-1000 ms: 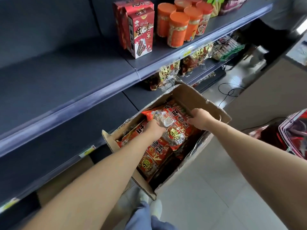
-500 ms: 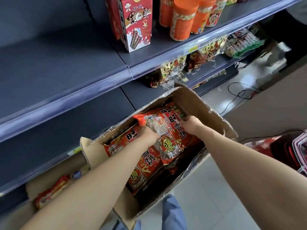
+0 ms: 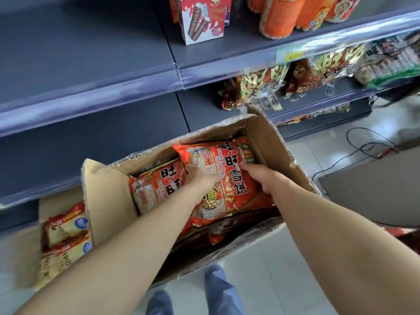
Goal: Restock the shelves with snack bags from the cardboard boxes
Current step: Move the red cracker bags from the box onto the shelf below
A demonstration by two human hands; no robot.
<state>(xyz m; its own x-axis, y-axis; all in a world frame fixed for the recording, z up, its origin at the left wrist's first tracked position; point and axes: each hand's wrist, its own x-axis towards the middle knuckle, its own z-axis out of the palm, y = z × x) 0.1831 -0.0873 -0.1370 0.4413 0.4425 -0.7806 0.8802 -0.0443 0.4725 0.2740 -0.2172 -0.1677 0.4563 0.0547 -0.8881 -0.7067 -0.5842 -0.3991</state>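
An open cardboard box (image 3: 270, 142) stands on the floor before the shelves, holding red snack bags. The top red snack bag (image 3: 229, 176) lies tilted across the others. My left hand (image 3: 200, 178) grips its left edge and my right hand (image 3: 261, 176) grips its right edge, fingers tucked under it. A second red bag (image 3: 156, 189) lies beneath, to the left. The dark shelf (image 3: 91, 146) behind the box is bare on its left half.
A second box (image 3: 25, 246) at the lower left holds yellow-and-red snack bags (image 3: 66, 226). Red cartons (image 3: 202, 21) and orange canisters (image 3: 279, 17) stand on the upper shelf. Gold-and-red bags (image 3: 263, 85) fill the middle shelf's right side. A black cable (image 3: 363, 148) lies on the floor.
The view has tilted down and closer, so the box sits lower and larger. Both hands keep hold of the top red bag, which has shifted slightly inside the box.
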